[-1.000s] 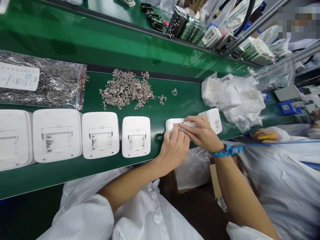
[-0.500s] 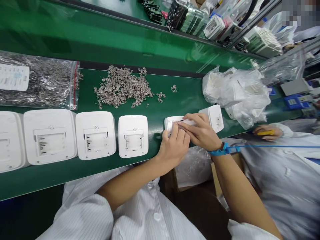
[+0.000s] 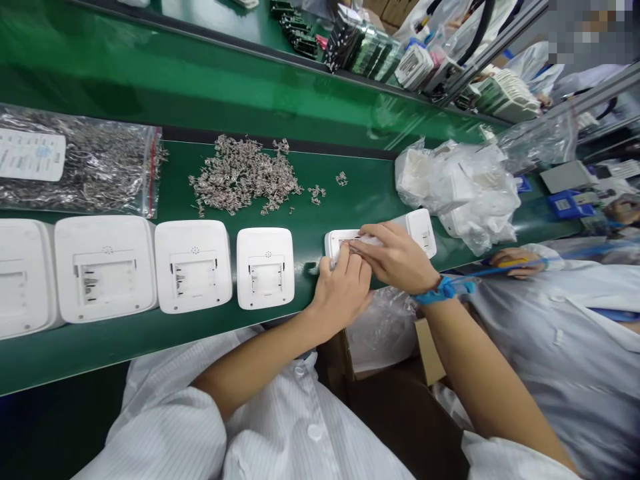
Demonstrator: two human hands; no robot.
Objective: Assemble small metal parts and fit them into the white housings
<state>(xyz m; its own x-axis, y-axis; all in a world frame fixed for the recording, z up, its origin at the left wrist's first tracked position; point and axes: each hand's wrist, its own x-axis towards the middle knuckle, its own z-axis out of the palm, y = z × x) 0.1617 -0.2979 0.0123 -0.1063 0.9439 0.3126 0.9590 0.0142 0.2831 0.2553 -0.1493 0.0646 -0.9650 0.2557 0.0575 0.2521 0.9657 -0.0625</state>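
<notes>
My left hand [image 3: 342, 285] and my right hand [image 3: 399, 261] meet over a white plastic housing [image 3: 331, 241] on the green bench. Both hands have bent fingers, with the fingertips pressed close together at its recess; whatever they pinch there is too small and covered to make out. Just beyond my right hand stands another white housing [image 3: 423, 233], partly hidden by that hand. To the left, a white housing [image 3: 266, 300] lies with its battery compartment facing up. A pile of small metal battery contacts [image 3: 245, 177] lies behind, with a few loose ones [image 3: 317, 194] nearer my hands.
More white housings [image 3: 194, 232] line the bench's left side. Behind them lies a zip bag of metal parts [image 3: 100, 167]. Plastic-wrapped white parts [image 3: 465, 187] sit at right, near a co-worker's hand [image 3: 517, 261]. A blue cord runs from my right wristband [image 3: 443, 291]. Circuit boards [image 3: 370, 50] stand on the shelf.
The view has shifted slightly, moving the right-side objects leftward in the picture. Both my hands stay at the same housing, fingertips still together. The blue cord has shifted and hangs less straight.
</notes>
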